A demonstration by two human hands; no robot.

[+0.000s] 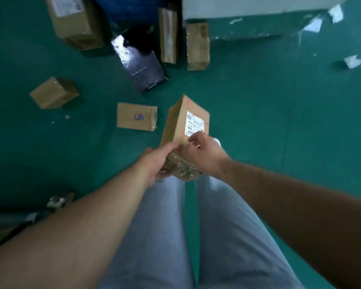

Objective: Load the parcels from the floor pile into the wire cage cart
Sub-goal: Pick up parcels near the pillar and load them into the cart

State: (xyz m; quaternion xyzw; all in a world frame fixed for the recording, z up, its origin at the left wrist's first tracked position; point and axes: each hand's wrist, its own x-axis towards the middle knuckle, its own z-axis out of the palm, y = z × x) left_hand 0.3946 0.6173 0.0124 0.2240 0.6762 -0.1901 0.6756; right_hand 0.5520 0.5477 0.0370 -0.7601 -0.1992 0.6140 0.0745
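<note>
Parcel [178, 122] btwn hands: left grip [156, 163] & right grip [204, 155] both clasp its near end.

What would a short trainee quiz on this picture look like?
1. True or false: the box in the hands carries a white label.
2. The floor is: A red, B green, C grey?
3. How many hands grip the box?

Key
1. True.
2. B.
3. Two: the left hand and the right hand.
</note>
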